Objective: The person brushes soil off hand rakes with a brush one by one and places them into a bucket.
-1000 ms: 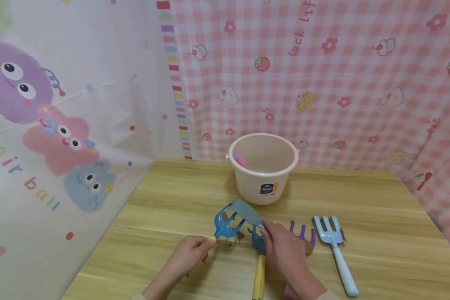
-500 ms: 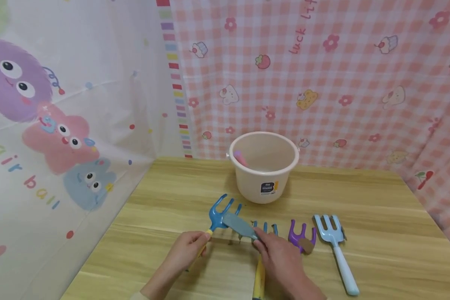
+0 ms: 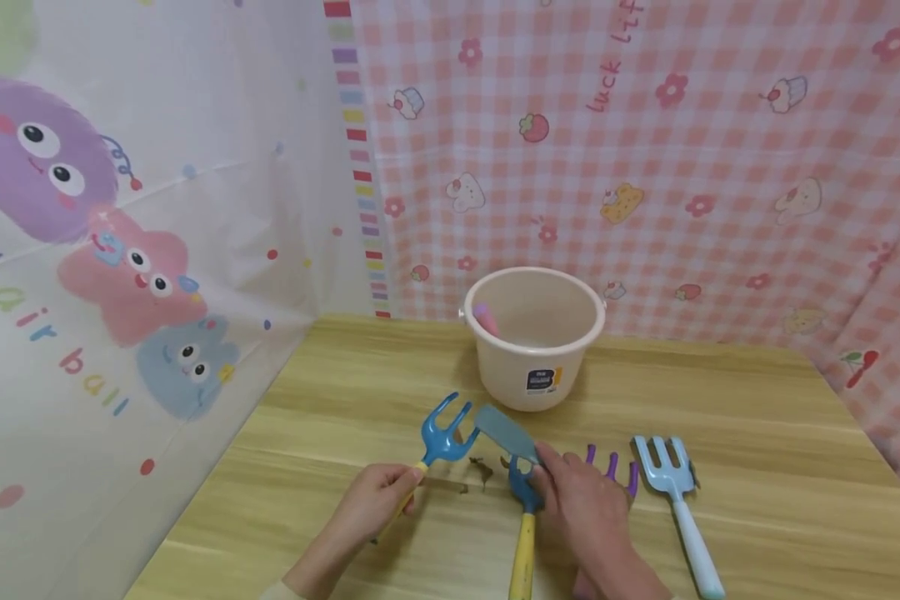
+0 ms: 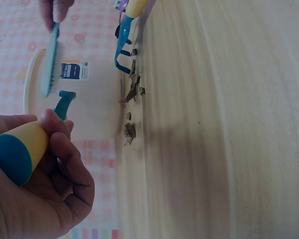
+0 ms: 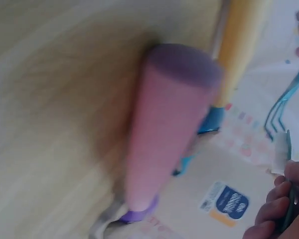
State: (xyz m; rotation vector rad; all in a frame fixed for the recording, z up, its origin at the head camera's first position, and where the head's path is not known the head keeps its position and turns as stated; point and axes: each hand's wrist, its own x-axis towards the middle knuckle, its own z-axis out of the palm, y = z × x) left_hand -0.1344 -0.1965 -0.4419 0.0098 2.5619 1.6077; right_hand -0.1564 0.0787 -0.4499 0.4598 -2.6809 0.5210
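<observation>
My left hand (image 3: 378, 496) grips the yellow handle of a blue hand fork (image 3: 442, 442), held up off the table with its tines pointing away from me. In my right hand (image 3: 588, 504) is a small grey-blue brush (image 3: 505, 432), held by its handle; its pale bristles (image 4: 59, 56) show in the left wrist view. The brush head is right at the fork's rightmost tine. Brown dirt crumbs (image 3: 482, 469) lie on the table below. Under my right hand lies a second blue fork with a yellow handle (image 3: 522, 550), its head partly hidden.
A cream bucket (image 3: 532, 371) stands behind the hands, with a pink handle (image 3: 486, 320) leaning inside. To the right lie a purple rake (image 3: 612, 471), partly covered by my right hand, and a light blue fork (image 3: 690, 533). Patterned cloths hang behind and at the sides.
The brush has passed over the blue fork, from across its tines to its base and now out to the right tine's tip. The left hand has turned the fork slightly.
</observation>
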